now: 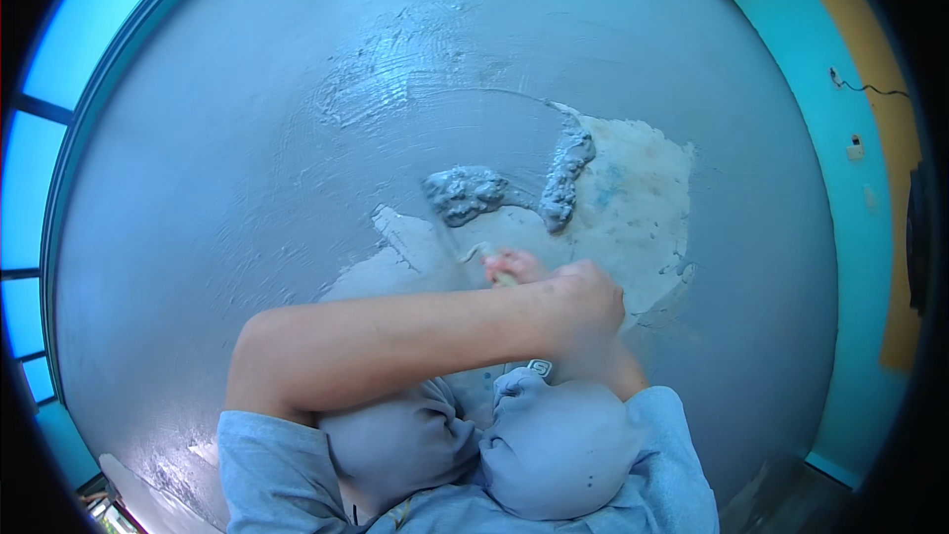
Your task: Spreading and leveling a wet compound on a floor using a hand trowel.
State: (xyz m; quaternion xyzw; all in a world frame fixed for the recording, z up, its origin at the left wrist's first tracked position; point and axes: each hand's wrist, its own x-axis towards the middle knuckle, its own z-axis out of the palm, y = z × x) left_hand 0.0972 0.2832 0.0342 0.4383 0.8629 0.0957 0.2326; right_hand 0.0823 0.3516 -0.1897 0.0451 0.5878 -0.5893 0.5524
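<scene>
My right hand (516, 265) is closed round the pale handle of a trowel (475, 252). Its blade, smeared by motion, tilts beside a lumpy mound of wet grey mortar (465, 195). A second ridge of mortar (566, 176) stands to the right, along the edge of a paler bare patch of floor (641, 193). My left forearm crosses in front of my body toward the right, covering part of the right arm. At its end my left hand (587, 299) is curled closed over the right wrist area; whatever its fingers hold is hidden.
Wet grey screed (237, 178) spreads round the bare patch, with rough streaks (386, 64) farther off. My bent knees (563, 450) are close below my arms. Framed glass panels (30, 193) run along the left; a turquoise and orange wall (840, 153) stands at right.
</scene>
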